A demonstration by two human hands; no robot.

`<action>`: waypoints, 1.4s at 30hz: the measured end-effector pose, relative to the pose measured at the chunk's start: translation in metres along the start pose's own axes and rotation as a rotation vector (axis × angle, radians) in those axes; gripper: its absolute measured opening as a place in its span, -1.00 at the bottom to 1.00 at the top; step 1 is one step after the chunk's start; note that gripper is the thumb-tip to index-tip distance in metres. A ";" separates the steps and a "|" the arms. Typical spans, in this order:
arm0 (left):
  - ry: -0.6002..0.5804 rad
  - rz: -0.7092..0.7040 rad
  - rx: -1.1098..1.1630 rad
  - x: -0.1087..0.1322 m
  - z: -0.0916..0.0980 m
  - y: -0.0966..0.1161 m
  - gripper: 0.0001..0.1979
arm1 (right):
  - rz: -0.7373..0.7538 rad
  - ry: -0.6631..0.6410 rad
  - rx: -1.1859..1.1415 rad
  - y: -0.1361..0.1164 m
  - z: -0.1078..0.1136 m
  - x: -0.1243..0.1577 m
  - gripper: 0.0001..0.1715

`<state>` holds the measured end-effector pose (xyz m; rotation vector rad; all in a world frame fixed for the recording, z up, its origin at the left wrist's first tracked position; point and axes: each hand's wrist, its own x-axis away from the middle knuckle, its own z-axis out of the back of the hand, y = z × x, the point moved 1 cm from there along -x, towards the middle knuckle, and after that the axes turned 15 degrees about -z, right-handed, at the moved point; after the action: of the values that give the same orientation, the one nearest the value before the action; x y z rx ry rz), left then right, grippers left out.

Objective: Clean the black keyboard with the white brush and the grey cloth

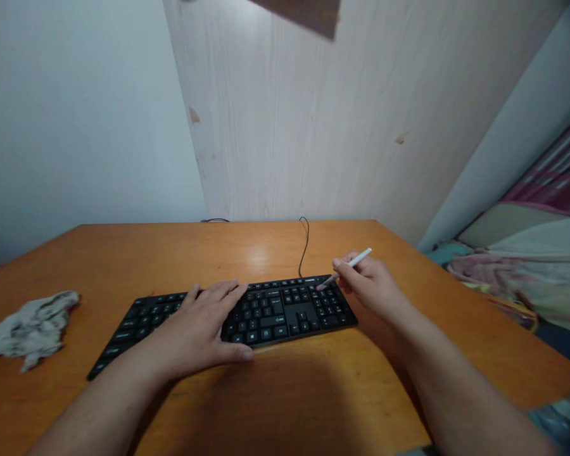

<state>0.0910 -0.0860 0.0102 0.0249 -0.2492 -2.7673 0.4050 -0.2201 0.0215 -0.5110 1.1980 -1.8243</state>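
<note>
A black computer keyboard (pixel 266 311) lies on the wooden desk, slightly angled. My left hand (pixel 209 320) rests across its left-middle part, fingers stretched over the keys and thumb along the near edge, hiding some keys. Over the keyboard's right end, my right hand (pixel 363 282) pinches a slim white-handled brush (pixel 360 256). The brush slants down to the left, and its pinkish-brown tip is at the top of the number pad. Whether that tip presses on the keys or just hovers, I cannot tell.
A crumpled greyish cloth (pixel 33 329) lies on the desk (pixel 285 392) at the left. The keyboard's black cable (pixel 306 244) runs to the back edge by the wall (pixel 289 126). Bedding (pixel 527 259) is piled beyond the desk's right side.
</note>
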 end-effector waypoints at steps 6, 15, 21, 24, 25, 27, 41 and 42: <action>-0.021 0.010 -0.012 0.001 0.004 0.004 0.20 | -0.013 -0.111 -0.017 0.010 -0.021 0.001 -0.57; -0.051 -0.004 -0.056 0.001 0.002 0.000 0.18 | -0.063 0.289 0.255 0.007 0.013 -0.012 -0.54; -0.043 -0.017 -0.047 0.000 0.001 -0.002 0.19 | -0.005 0.011 -0.098 0.005 -0.019 -0.001 -0.57; -0.043 -0.010 -0.046 0.000 0.001 -0.001 0.18 | -0.003 -0.024 -0.039 0.010 -0.024 -0.001 -0.56; -0.040 -0.007 -0.044 0.000 0.001 0.000 0.17 | -0.011 0.029 -0.019 0.012 -0.023 -0.002 -0.56; -0.030 -0.007 -0.037 0.000 0.002 0.001 0.18 | -0.033 0.162 -0.013 0.013 -0.017 -0.004 -0.56; 0.001 0.003 0.030 -0.002 0.001 0.004 0.25 | 0.093 -0.058 0.092 0.013 -0.028 0.002 -0.72; 0.000 0.007 0.036 -0.002 0.002 0.005 0.25 | 0.096 -0.064 0.096 0.011 -0.026 0.003 -0.71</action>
<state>0.0946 -0.0897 0.0126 0.0334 -0.2991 -2.7556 0.3897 -0.2103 -0.0006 -0.4469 1.0678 -1.7615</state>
